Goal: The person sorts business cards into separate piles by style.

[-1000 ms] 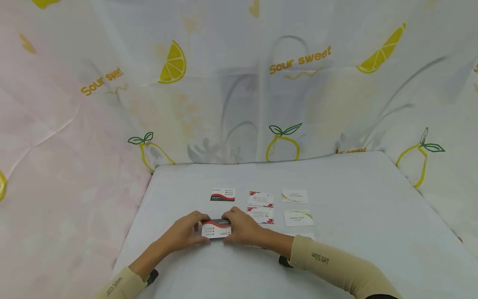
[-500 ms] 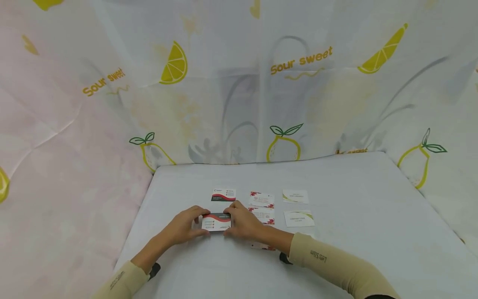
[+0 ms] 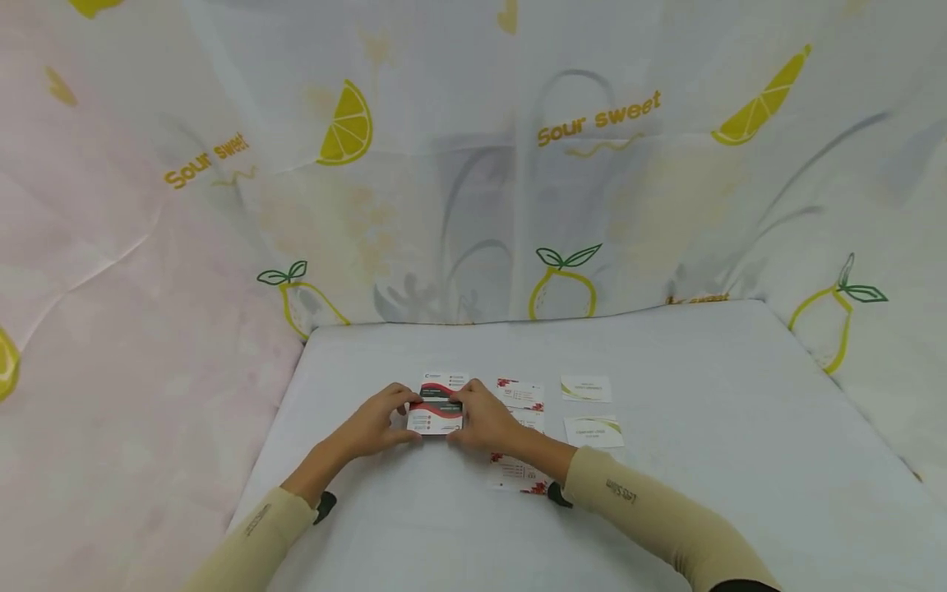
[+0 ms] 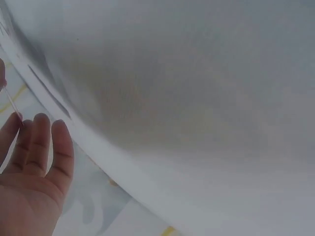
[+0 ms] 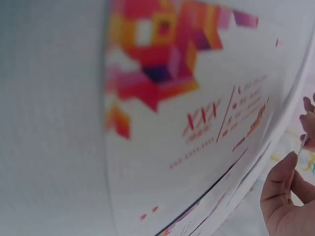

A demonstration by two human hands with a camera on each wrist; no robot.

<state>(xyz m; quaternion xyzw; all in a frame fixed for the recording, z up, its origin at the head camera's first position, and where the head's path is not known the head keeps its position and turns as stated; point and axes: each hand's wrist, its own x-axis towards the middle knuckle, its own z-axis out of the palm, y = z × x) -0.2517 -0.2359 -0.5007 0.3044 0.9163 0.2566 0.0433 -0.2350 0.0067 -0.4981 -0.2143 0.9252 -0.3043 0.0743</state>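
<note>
Between both hands is a business card (image 3: 435,421), white with a red wave and a dark band. My left hand (image 3: 381,421) pinches its left end, thumb on the near side and fingers on the far side. The right end is pinched the same way by my right hand (image 3: 486,421). A matching business card (image 3: 444,382) lies just beyond it, their edges close together in the head view. In the left wrist view the left hand (image 4: 37,167) shows with the card edge-on at its fingertips. The right hand (image 5: 290,196) appears at the right wrist view's edge.
Right of the hands, a column of cards with red floral corners includes a far card (image 3: 520,394) and a near card (image 3: 518,474). Farther right lie two white cards with green-gold curves, a far one (image 3: 586,389) and a near one (image 3: 594,432). A patterned cloth (image 3: 473,181) hangs behind the table.
Both hands have moved the held business card away from the body, up to the near edge of the matching card. The nearest floral card, earlier mostly covered by the right arm, shows more now.
</note>
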